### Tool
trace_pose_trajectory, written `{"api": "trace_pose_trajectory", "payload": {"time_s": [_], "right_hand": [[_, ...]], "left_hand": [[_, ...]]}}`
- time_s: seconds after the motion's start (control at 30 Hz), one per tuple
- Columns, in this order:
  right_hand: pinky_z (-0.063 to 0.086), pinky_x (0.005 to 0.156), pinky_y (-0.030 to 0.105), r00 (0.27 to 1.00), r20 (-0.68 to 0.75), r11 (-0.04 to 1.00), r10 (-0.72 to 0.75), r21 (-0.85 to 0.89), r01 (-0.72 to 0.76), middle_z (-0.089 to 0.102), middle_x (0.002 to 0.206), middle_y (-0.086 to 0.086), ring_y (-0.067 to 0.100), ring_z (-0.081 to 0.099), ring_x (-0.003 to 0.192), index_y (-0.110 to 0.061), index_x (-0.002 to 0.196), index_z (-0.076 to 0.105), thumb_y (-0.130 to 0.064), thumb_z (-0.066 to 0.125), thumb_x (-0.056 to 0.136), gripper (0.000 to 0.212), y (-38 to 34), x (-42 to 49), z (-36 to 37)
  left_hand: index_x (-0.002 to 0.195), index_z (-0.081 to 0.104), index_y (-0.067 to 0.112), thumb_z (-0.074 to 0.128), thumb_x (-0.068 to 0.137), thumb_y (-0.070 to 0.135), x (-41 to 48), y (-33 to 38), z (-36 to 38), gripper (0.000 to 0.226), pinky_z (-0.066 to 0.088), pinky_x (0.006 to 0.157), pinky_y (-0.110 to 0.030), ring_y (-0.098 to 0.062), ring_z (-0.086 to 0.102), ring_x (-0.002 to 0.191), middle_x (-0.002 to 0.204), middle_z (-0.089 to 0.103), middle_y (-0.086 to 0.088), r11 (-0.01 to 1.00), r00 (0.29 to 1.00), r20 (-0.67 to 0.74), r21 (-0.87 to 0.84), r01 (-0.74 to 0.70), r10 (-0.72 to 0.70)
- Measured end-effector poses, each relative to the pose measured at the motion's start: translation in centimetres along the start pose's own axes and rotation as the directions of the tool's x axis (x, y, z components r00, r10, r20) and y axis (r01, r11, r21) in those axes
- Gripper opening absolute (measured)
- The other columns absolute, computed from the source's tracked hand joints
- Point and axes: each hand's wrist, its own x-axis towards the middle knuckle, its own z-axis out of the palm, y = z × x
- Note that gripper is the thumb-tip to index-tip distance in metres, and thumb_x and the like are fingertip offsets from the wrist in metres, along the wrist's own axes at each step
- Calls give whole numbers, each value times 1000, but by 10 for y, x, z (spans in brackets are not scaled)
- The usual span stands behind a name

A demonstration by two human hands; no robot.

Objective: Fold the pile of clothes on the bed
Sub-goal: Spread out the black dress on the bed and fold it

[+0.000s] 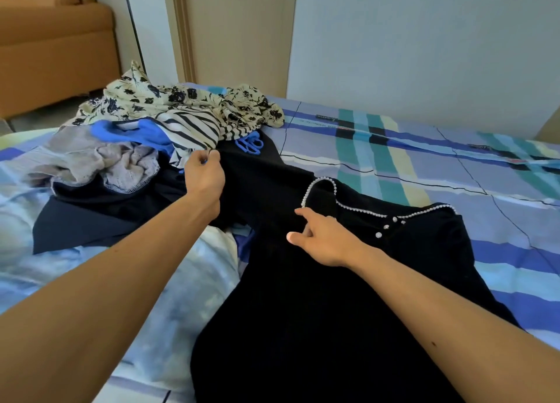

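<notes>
1. On the bed [424,148], a black dress [303,311] lies spread out, its far end reaching the unfolded pile [136,114].
2. The left hand [204,175] pinches the dress's edge beside the pile. The right hand [321,239] rests near the pearl-trimmed neckline [321,181], forefinger straight, other fingers curled; whether it holds cloth cannot be told.
3. A pull from here could drag the striped top [194,129] along and scatter the pile, or snag the pearls.

Both bare forearms reach forward. The left hand [206,175] curls its fingers, pinching the black garment [303,311]. The right hand [324,242] rests on it, index finger and thumb stretched out.
</notes>
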Motion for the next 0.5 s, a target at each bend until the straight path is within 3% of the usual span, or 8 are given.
{"api": "trace_pose_trajectory", "payload": {"time_s": [0.1,0.2,0.27,0.33,0.4,0.5], "right_hand": [[46,103,41,999,29,997,37,-68,-35,65,116,6,23,59,112,-23,153,29,-49,55,95,68,-1,11,-2],[45,104,43,997,30,990,77,-120,-73,60,131,11,28,56,121,-21,153,32,-47,56,95,67,4,22,-3],[43,106,42,996,27,982,85,-174,-79,55,137,13,30,52,126,-19,153,33,-45,55,96,67,7,28,-3],[39,110,45,997,15,961,81,-265,-74,43,145,13,32,43,134,-18,153,32,-47,54,97,68,10,33,-4],[30,116,48,998,-2,943,70,-325,-67,31,156,10,32,31,143,-17,156,23,-48,51,98,72,12,35,-6],[13,123,46,994,69,976,85,-207,-69,16,165,6,27,16,152,-15,159,8,-41,48,102,74,13,31,-12]], "left_hand": [[93,52,16,60,96,29,-2,-9,-5,15,40,53,-28,-15,47,58,69,51,0,996,998,41,74,46,-49],[111,57,7,78,83,33,-5,-22,-5,44,57,76,-36,-22,67,86,96,68,-8,960,952,236,245,138,-197],[110,49,5,80,82,28,-10,-24,-4,48,53,83,-36,-23,61,95,95,61,-6,906,932,265,404,124,-246],[104,48,8,76,86,21,-11,-24,-2,36,48,78,-33,-21,57,90,90,57,-4,873,942,248,480,84,-227],[102,52,7,73,89,21,-8,-25,0,28,49,73,-32,-20,59,86,94,61,-6,893,957,229,446,58,-177],[111,65,11,70,91,22,-6,-22,2,23,58,85,-38,-24,68,95,103,70,-6,953,971,211,301,43,-111]]}}
